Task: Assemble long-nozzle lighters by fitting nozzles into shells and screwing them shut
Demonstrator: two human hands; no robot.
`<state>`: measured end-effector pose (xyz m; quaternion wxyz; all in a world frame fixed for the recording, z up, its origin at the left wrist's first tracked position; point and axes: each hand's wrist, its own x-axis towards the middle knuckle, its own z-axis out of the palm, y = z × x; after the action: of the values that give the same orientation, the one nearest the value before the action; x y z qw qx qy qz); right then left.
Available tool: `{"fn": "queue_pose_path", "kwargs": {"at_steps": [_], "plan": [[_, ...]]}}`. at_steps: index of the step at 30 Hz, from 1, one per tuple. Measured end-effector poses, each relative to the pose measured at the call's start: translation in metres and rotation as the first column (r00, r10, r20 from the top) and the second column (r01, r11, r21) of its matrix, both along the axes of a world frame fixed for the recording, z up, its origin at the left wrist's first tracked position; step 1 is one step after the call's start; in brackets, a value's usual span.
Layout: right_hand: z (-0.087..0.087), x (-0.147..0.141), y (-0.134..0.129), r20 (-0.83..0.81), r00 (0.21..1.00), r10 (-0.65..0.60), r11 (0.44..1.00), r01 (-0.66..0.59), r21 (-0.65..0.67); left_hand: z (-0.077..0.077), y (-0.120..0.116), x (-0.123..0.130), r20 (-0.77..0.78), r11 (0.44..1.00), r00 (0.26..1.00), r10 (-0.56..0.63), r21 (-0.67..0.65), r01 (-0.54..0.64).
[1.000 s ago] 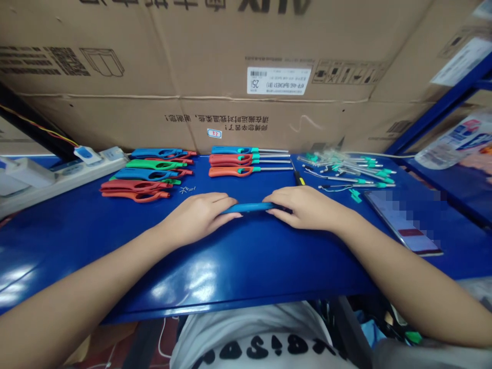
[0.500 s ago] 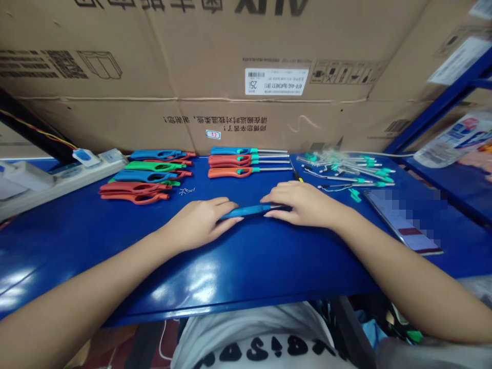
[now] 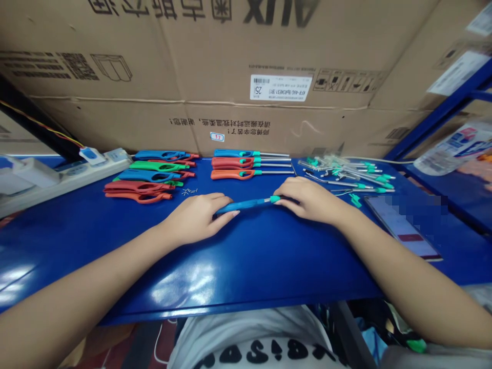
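Lining up a green collar (image 3: pixel 274 199) on the metal tube (image 3: pixel 267 200), I reckon: right hand (image 3: pixel 313 201) pinching the collar, left hand (image 3: pixel 194 218) gripping the blue lighter (image 3: pixel 246 204) over the bench (image 3: pixel 238 266), back from its front edge. Next bit probably wants straight alignment, gentle pressure.

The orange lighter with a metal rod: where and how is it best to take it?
Probably by the broad left end of its orange handle, from above and the near side. This end is solid, away from the trigger loop and thin rod; a red handle lies close behind, while the near side is open.
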<state>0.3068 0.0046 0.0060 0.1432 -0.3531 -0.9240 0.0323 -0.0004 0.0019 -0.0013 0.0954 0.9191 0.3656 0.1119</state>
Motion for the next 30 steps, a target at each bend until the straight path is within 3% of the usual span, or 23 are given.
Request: {"fn": "queue_pose_path", "kwargs": {"at_steps": [5, 11, 17, 19, 22, 25, 30], "plan": [[-0.011, -0.018, -0.007, -0.036, 0.993, 0.111, 0.994, -0.112, -0.017, -0.004, -0.008, 0.006, 0.051, 0.994, 0.998, -0.046, -0.096, 0.05], [-0.017, -0.021, -0.009, -0.033, 0.989, 0.146, 0.984, -0.142, 0.103, -0.007, -0.011, 0.011, 0.218, 0.972, 0.976, 0.017, -0.233, 0.035], [-0.016, -0.023, -0.012, -0.001, 0.973, 0.232, 0.932, -0.222, 0.288, -0.006, -0.011, 0.01, 0.308, 0.868, 0.941, 0.143, -0.496, 0.03], [-0.017, -0.024, -0.013, 0.011, 0.971, 0.238, 0.925, -0.23, 0.302, -0.005, -0.012, 0.011, 0.291, 0.881, 0.947, 0.132, -0.472, 0.023], [-0.018, -0.024, -0.015, 0.007, 0.974, 0.227, 0.946, -0.222, 0.235, -0.004, -0.015, 0.011, 0.243, 0.953, 0.969, 0.042, -0.301, 0.034], [-0.018, -0.024, -0.015, -0.009, 0.98, 0.201, 0.974, -0.199, 0.111, -0.005, -0.016, 0.01, 0.167, 0.987, 0.983, -0.071, -0.128, 0.093], [-0.008, -0.024, -0.018, 0.022, 0.995, 0.098, 0.985, -0.094, -0.146, -0.008, -0.015, 0.01, 0.038, 0.994, 0.994, -0.105, -0.036, 0.106]]}}
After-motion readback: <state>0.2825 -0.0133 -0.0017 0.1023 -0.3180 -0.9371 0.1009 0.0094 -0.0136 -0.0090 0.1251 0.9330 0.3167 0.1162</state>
